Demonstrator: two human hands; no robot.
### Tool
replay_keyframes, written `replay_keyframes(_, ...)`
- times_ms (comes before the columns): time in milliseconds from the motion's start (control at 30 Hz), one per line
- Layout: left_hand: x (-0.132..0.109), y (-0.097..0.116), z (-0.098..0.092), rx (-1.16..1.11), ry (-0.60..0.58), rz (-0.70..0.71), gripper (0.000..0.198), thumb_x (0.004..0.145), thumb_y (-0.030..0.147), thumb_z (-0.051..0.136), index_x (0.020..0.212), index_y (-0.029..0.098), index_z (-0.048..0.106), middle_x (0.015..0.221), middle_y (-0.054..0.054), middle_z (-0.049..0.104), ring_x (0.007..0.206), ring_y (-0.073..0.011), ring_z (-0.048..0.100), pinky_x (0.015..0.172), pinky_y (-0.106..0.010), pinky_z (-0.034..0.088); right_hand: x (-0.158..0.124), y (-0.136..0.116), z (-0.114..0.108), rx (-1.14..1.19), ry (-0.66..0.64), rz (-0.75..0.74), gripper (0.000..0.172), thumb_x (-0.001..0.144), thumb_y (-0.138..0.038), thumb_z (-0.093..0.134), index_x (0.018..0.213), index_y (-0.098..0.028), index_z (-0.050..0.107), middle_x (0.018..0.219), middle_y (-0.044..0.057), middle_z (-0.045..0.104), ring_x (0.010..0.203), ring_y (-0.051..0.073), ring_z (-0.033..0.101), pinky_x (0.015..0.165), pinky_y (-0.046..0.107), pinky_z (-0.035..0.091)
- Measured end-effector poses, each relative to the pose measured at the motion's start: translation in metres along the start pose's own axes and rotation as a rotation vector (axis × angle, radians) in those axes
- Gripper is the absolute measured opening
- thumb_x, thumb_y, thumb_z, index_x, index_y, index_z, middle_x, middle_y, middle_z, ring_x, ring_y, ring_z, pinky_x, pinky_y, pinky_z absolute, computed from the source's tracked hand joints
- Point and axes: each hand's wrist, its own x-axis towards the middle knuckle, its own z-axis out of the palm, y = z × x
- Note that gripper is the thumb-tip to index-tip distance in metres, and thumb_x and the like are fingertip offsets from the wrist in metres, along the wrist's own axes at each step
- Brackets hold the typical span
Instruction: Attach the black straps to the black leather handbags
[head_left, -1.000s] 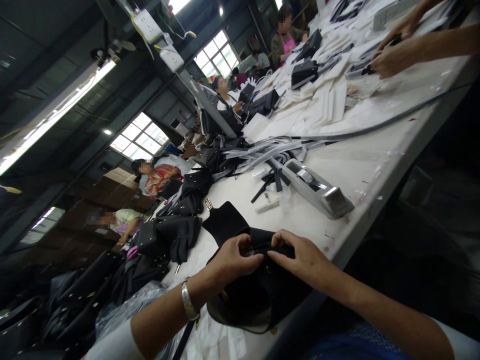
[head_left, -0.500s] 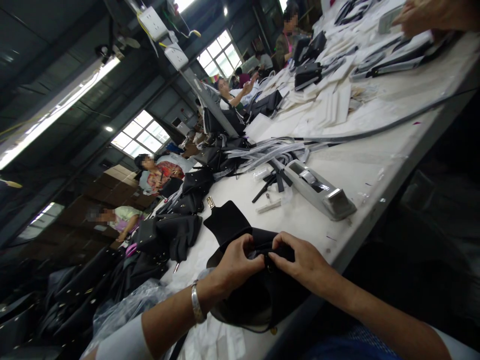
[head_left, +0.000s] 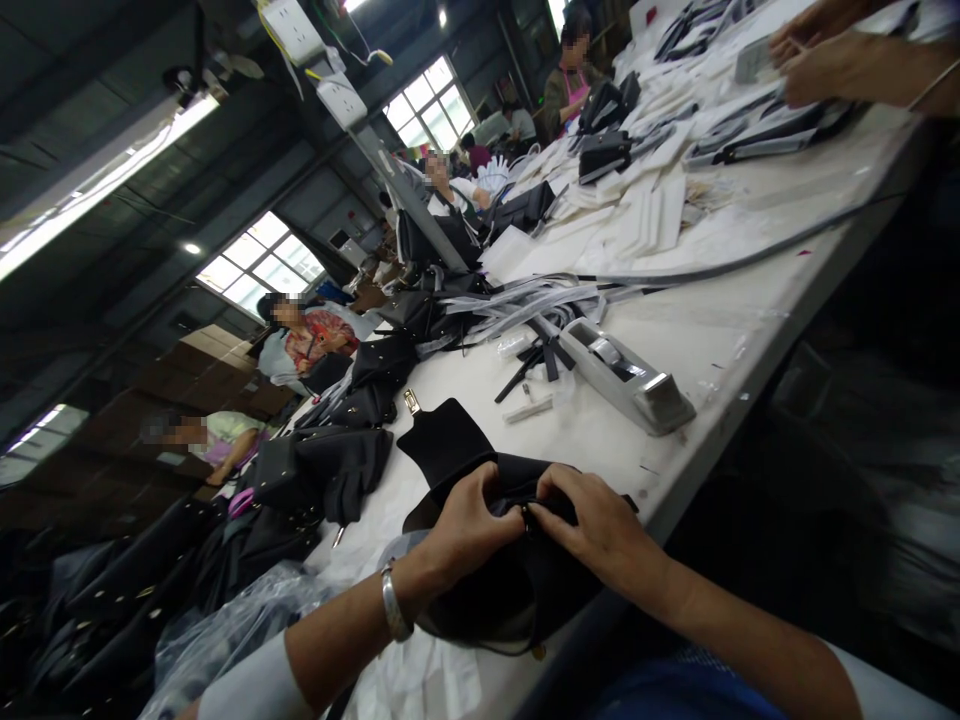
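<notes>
A black handbag (head_left: 487, 600) lies at the table's near edge, its mouth facing me. Its flap, with a gold-coloured clasp (head_left: 411, 402) at the tip, is folded out toward the far left. My left hand (head_left: 472, 525) grips the bag's upper edge between thumb and curled fingers. Close beside it, my right hand (head_left: 592, 515) pinches the same edge, the two thumbs almost meeting at a small metal fitting. The fingertips are partly hidden behind the black material. A silvery bracelet circles my left wrist.
A tape dispenser (head_left: 626, 375) stands beyond my right hand, near black strips and pale straps (head_left: 525, 300). Black bags (head_left: 322, 470) are heaped at left beside clear plastic (head_left: 232, 610). A co-worker's hands (head_left: 832, 65) are at upper right; other people sit along the far side.
My view has shifted slightly, moving the scene a little left in the picture. Both hands keep their hold on the bag's edge. The co-worker's hands at upper right have come further into view.
</notes>
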Motion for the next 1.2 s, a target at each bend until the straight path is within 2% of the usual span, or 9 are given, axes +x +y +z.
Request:
replay_keyframes(200,0.0,0.01,-0.037,0.141,-0.17,0.098,0.031,0.086,0.032,0.068,0.112,0.015,0.069,0.107,-0.008,0.074,0.096,-0.0248,0.068,0.083,-0.031,0.052,0.006,0.006,-0.011,-0.086,0.027,-0.066,0.014,0.091,-0.037,0.063,0.098,-0.025,0.065,0.098,0.002,0.073,0.094,0.025,0.066,0.086,0.041,0.05)
replay_keyframes(333,-0.029,0.008,-0.075,0.122,0.161,0.149,0.039,0.094,0.041,0.061,0.127,0.021,0.063,0.122,-0.009,0.07,0.11,-0.0247,0.065,0.094,-0.033,0.049,0.02,-0.009,-0.027,-0.212,0.099,-0.284,0.024,0.094,-0.035,0.058,0.114,-0.023,0.065,0.119,0.008,0.07,0.113,0.028,0.062,0.101,0.048,0.047)
replay_keyframes(433,-0.071,-0.005,-0.091,-0.013,0.369,0.067,0.038,0.096,0.049,0.055,0.111,0.017,0.069,0.096,-0.008,0.075,0.087,-0.0204,0.069,0.079,-0.028,0.053,0.041,-0.035,-0.032,-0.225,0.006,-0.458,0.033,0.098,-0.039,0.052,0.124,-0.022,0.063,0.131,0.01,0.065,0.124,0.027,0.057,0.108,0.046,0.044)
replay_keyframes(600,-0.152,-0.059,-0.061,-0.448,0.18,-0.301,0.062,0.088,0.07,0.052,0.078,0.011,0.07,0.059,-0.007,0.069,0.051,-0.0143,0.063,0.047,-0.02,0.046,0.08,-0.09,-0.012,-0.269,-0.417,-0.531,0.047,0.096,-0.046,0.05,0.132,-0.017,0.061,0.134,0.014,0.065,0.123,0.03,0.059,0.107,0.047,0.046)
replay_keyframes(733,-0.191,-0.107,-0.006,-0.873,0.156,-0.48,0.074,0.087,0.076,0.046,0.088,0.007,0.071,0.064,-0.01,0.071,0.044,-0.0124,0.063,0.033,-0.014,0.037,0.099,-0.122,0.013,-0.335,-0.701,-0.419,0.056,0.093,-0.054,0.049,0.131,-0.015,0.063,0.128,0.015,0.069,0.116,0.036,0.063,0.1,0.048,0.048)
replay_keyframes(867,-0.195,-0.127,0.015,-1.422,0.49,-0.53,0.063,0.097,0.063,0.043,0.111,0.007,0.067,0.093,-0.014,0.074,0.051,-0.0072,0.065,0.033,-0.009,0.039,0.104,-0.14,0.022,-0.286,-0.898,-0.304,0.043,0.09,-0.05,0.055,0.111,-0.017,0.073,0.097,0.009,0.076,0.088,0.028,0.069,0.078,0.036,0.05)
replay_keyframes(1033,-0.179,-0.123,-0.018,-1.842,0.954,-0.282,0.027,0.105,0.024,0.044,0.107,0.007,0.065,0.091,-0.009,0.071,0.064,-0.0066,0.069,0.049,-0.009,0.054,0.105,-0.151,0.01,-0.11,-1.005,-0.172,0.04,0.088,-0.053,0.059,0.109,-0.021,0.071,0.088,0.002,0.07,0.08,0.02,0.061,0.067,0.027,0.043)
replay_keyframes(1133,-0.167,-0.119,-0.043,-1.756,0.991,-0.072,0.012,0.097,0.012,0.06,0.106,0.009,0.068,0.105,-0.009,0.071,0.061,-0.0024,0.064,0.045,-0.005,0.047,0.107,-0.154,-0.001,-0.049,-1.046,-0.113,0.041,0.086,-0.054,0.063,0.11,-0.021,0.07,0.09,0.003,0.067,0.081,0.02,0.059,0.067,0.027,0.045)
replay_keyframes(1200,-0.161,-0.119,-0.055,-1.671,0.884,0.0,0.026,0.096,0.032,0.065,0.1,0.008,0.07,0.101,-0.012,0.073,0.047,-0.0002,0.053,0.034,-0.007,0.034,0.11,-0.155,-0.007,-0.012,-1.013,-0.114,0.04,0.086,-0.054,0.064,0.107,-0.021,0.07,0.093,0.004,0.067,0.084,0.02,0.059,0.071,0.028,0.047)
